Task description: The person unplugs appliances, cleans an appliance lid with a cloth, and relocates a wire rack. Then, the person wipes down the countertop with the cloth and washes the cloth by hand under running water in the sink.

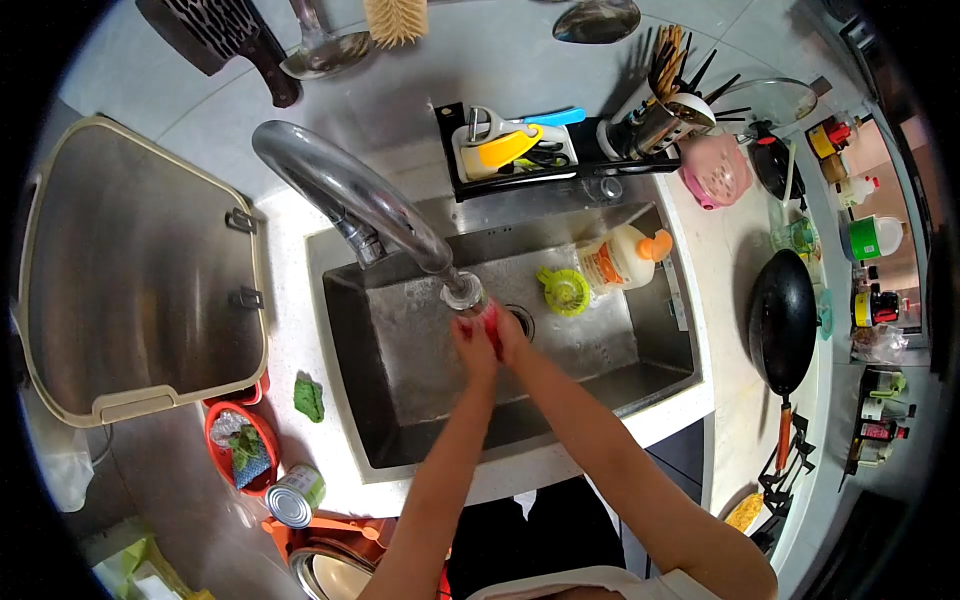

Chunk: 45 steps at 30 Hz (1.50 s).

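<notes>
Over the sink (pixel 420 375), my left hand (pixel 474 343) and my right hand (pixel 509 334) are close together, both closed around a small red thing (pixel 490 320). My fingers cover much of it, so its kind cannot be made out. It sits directly below the spout of the chrome faucet (pixel 375 205). To the right in the basin are a bright green strainer-like cup (pixel 565 292) and a white bottle with an orange cap (pixel 622 258), which leans over. The drain (pixel 521 320) shows just behind my right hand.
A black rack (pixel 560 180) with a peeler and utensils stands behind the sink. A green cloth or sponge (pixel 308 399) lies on the left counter, near a can (pixel 296 496) and a red basket (pixel 243 440). To the right is a black wok (pixel 783 320).
</notes>
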Tool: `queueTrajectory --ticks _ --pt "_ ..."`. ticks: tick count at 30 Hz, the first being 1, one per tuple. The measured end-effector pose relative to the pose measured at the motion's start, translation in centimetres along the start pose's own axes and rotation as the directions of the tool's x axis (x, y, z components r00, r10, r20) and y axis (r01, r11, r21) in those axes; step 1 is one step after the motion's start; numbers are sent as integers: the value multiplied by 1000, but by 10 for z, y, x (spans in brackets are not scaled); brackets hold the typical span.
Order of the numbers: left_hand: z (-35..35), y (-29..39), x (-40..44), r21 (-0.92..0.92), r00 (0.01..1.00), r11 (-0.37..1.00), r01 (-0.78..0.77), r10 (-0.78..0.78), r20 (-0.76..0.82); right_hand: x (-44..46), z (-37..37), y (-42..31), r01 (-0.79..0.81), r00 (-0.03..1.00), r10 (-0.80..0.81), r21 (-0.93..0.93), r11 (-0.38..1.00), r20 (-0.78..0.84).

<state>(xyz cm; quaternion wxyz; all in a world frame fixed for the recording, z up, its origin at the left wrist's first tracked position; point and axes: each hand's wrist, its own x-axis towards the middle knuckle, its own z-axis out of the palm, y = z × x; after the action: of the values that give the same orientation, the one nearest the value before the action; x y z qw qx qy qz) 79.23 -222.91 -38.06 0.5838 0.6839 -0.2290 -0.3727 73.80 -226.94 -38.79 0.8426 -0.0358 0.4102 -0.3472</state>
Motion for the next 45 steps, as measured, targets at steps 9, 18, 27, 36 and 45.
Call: queueTrajectory --ticks 9,18,27,36,45 --pt "-20 1 32 381 741 655 -653 447 501 -9 1 -12 -290 950 262 164 943 169" --pt "-12 35 22 222 767 777 -589 452 455 19 -10 7 -115 993 113 -41 993 -40" --pt "-15 13 14 203 973 963 -179 143 183 24 -27 40 79 977 -197 -720 690 -82" --pt "-34 -1 2 -406 887 803 436 -459 44 -19 -14 60 232 840 -534 -952 201 92" --pt "-69 25 18 -98 980 977 190 -195 -44 -69 -8 57 321 794 -582 -933 161 173"
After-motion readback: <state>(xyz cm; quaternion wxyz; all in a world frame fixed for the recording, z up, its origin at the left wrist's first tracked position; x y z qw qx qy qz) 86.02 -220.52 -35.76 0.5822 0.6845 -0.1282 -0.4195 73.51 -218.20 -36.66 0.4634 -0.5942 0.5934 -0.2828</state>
